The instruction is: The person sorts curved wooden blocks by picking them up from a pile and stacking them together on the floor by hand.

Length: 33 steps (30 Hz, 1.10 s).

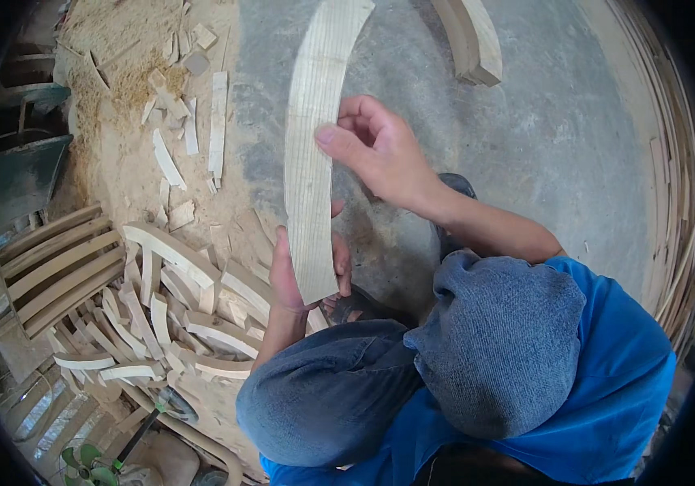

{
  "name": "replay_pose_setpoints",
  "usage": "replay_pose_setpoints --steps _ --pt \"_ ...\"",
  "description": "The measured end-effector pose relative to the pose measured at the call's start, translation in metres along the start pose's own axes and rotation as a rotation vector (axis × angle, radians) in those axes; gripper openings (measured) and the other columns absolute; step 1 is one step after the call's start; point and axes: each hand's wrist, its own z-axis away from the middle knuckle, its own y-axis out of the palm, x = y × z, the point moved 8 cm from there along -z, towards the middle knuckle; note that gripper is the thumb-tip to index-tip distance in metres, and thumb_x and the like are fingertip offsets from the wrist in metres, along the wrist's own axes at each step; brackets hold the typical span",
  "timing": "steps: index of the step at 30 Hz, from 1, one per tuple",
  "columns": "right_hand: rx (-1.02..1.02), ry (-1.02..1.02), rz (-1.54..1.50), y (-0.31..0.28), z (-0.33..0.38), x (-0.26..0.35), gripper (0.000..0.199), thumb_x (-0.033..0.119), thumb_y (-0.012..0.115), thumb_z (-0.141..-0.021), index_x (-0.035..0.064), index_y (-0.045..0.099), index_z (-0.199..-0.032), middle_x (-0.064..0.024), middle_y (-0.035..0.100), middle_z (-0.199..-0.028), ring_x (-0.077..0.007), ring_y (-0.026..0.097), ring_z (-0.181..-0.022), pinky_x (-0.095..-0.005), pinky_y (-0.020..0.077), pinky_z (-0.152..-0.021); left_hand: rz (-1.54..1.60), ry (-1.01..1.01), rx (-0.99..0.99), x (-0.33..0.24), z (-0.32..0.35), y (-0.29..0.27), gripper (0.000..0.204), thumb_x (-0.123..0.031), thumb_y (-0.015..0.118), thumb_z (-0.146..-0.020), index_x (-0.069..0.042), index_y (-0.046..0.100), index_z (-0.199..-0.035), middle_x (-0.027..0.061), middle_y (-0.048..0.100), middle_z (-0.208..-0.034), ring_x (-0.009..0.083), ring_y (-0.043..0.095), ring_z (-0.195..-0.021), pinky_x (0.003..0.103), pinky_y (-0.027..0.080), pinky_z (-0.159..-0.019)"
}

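A long, curved piece of pale wood is held up in front of me, its grain running lengthwise and its far end reaching the top of the view. My left hand cups the near end from beneath, with fingertips showing past the right edge. Higher up, my right hand pinches the right edge, thumb on the face and fingers curled behind. Part of each hand's grip is hidden by the wood.
On my left lies a heap of curved wooden pieces, beside a stack of curved slats. Offcuts litter the sawdust beyond. Another curved piece rests on the concrete floor. Long strips line the right; a green-bladed fan stands lower left.
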Motion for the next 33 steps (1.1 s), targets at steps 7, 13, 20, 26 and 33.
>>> replay_pose_setpoints --steps 7,13,20,26,33 --pt "0.034 -0.879 1.312 -0.028 0.027 0.087 0.046 0.024 0.075 -0.076 0.0041 0.058 -0.114 -0.0111 0.064 -0.1 -0.0298 0.057 -0.102 -0.0442 0.0343 -0.104 -0.179 -0.182 -0.075 0.014 0.026 -0.037 0.083 -0.064 0.024 -0.096 0.006 0.037 -0.139 0.0151 0.057 -0.067 0.025 0.056 -0.045 0.033 0.046 -0.037" --pt "0.613 -0.8 1.204 -0.067 0.023 0.046 0.047 0.035 0.081 -0.07 0.0097 0.061 -0.104 -0.0073 0.063 -0.099 -0.0238 0.06 -0.097 -0.041 0.0442 -0.093 0.126 -0.107 0.332 -0.002 0.023 0.01 0.087 -0.067 0.031 -0.095 0.002 0.024 -0.148 0.0338 0.059 -0.113 0.033 0.068 -0.07 0.035 0.055 -0.054" --pt "-0.378 -0.089 1.11 -0.202 -0.033 0.075 0.052 0.039 0.067 -0.08 -0.009 0.062 -0.099 -0.0213 0.067 -0.09 -0.0315 0.067 -0.071 -0.0438 0.055 -0.065 -0.319 0.122 0.054 -0.019 0.022 -0.014 0.077 -0.05 0.049 -0.096 0.004 0.029 -0.147 0.0237 0.063 -0.11 0.0255 0.066 -0.075 0.033 0.054 -0.07" --pt "-0.568 0.08 1.197 -0.264 -0.093 0.069 0.052 0.037 0.061 -0.079 -0.0135 0.064 -0.093 -0.0276 0.068 -0.09 -0.0368 0.068 -0.071 -0.0465 0.0548 -0.064 -0.334 0.112 0.031 -0.017 0.016 -0.018 0.073 -0.043 0.056 -0.095 0.005 0.033 -0.144 0.0203 0.063 -0.105 0.0229 0.066 -0.077 0.031 0.054 -0.071" --pt "-0.562 0.279 1.16 -0.279 -0.113 0.03 0.057 0.033 0.061 -0.079 -0.0157 0.057 -0.109 -0.0292 0.067 -0.099 -0.0405 0.067 -0.094 -0.0454 0.0542 -0.083 -0.357 0.135 -0.021 -0.019 0.022 -0.023 0.073 -0.045 0.057 -0.094 0.006 0.036 -0.143 0.0177 0.063 -0.103 0.0203 0.065 -0.078 0.03 0.054 -0.071"
